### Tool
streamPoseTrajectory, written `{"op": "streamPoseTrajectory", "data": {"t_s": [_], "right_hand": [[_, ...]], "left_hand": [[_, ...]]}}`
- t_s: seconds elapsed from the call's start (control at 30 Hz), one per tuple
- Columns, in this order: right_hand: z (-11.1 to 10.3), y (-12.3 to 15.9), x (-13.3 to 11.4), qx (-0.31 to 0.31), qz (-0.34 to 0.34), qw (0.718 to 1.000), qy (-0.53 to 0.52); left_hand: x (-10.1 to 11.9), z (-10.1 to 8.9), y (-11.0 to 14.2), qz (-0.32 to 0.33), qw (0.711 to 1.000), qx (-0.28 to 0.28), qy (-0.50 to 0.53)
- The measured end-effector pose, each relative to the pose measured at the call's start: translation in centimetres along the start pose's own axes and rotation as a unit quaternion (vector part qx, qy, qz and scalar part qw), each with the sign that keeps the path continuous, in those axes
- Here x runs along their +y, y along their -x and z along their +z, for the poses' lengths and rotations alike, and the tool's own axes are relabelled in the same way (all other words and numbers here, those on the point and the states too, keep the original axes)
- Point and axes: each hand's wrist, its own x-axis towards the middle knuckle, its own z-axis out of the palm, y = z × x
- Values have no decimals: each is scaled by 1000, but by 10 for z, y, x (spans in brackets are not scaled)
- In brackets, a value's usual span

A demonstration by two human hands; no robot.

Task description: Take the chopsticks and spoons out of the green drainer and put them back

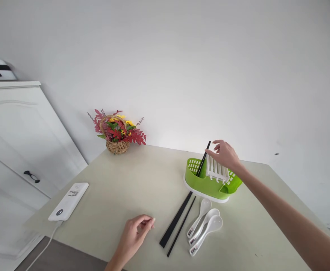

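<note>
This looks like a room in a home. Beyond the left hand [135, 233] and a little to its left, a wicker basket [118, 147] of red and yellow flowers [117, 131] decorates a pale table [142, 180] by a plain white wall [176, 75]. Farther left of that hand stands a panelled white cabinet [18, 124]. Household tableware shows too: white spoons [215, 223] and black chopsticks [176, 218] right of it, a green cutlery holder [204, 186] below the right hand [225, 153].

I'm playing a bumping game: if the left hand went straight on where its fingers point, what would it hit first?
Probably the bundle of long, straight black chopsticks lying on the pale table, though I can't tell how high the left hand is.
</note>
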Motion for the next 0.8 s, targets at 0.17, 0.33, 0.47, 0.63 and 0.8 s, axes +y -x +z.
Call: {"op": "streamPoseTrajectory", "data": {"t_s": [0.17, 0.33, 0.47, 0.63, 0.8], "right_hand": [[18, 42, -1, -7, -30, 999, 39], [16, 52, -1, -65, -53, 996, 37], [10, 54, 1, -74, -60, 995, 31], [7, 59, 1, -78, -74, 994, 18], [-3, 73, 0, -67, -78, 995, -2]], "left_hand": [[2, 0, -1, -8, 1000, -3, -11], [8, -1, 0, 0, 1000, -5, -4], [9, 0, 1, 7, 1000, 0, -11], [9, 12, 5, 31, 997, 15, -76], [12, 37, 14, 108, 979, 25, -170]]}}
